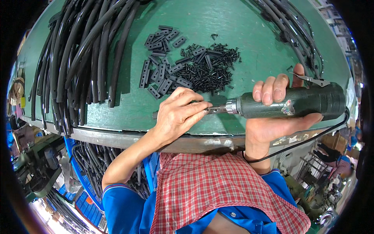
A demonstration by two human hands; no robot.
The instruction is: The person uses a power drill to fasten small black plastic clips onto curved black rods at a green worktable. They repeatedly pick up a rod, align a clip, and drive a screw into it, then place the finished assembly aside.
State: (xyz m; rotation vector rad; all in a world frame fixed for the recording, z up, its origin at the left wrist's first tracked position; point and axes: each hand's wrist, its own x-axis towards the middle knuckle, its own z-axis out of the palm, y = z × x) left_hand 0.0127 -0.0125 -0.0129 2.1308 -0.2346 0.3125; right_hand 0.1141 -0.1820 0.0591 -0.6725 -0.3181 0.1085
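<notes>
My right hand (277, 93) is wrapped round a dark green power screwdriver (269, 104), which lies level with its tip to the left. A metal lever stands out on top of the tool body. At the screwdriver's tip (219, 109), the fingertips of my left hand (181, 107) are pinched together. The end of a black piece (155, 115) sticks out on the far side of my left hand; most of it is hidden under the palm. Just beyond my hands lie a heap of small black screws (208, 76) and several black two-hole blocks (157, 74).
Long black tubes (91, 50) hang over the left side of the green table (187, 19). More black tubes (286, 29) lie at the far right. A black cord (307, 138) runs from the screwdriver past my right wrist. Below the table edge stands a blue crate (83, 177) with tubes.
</notes>
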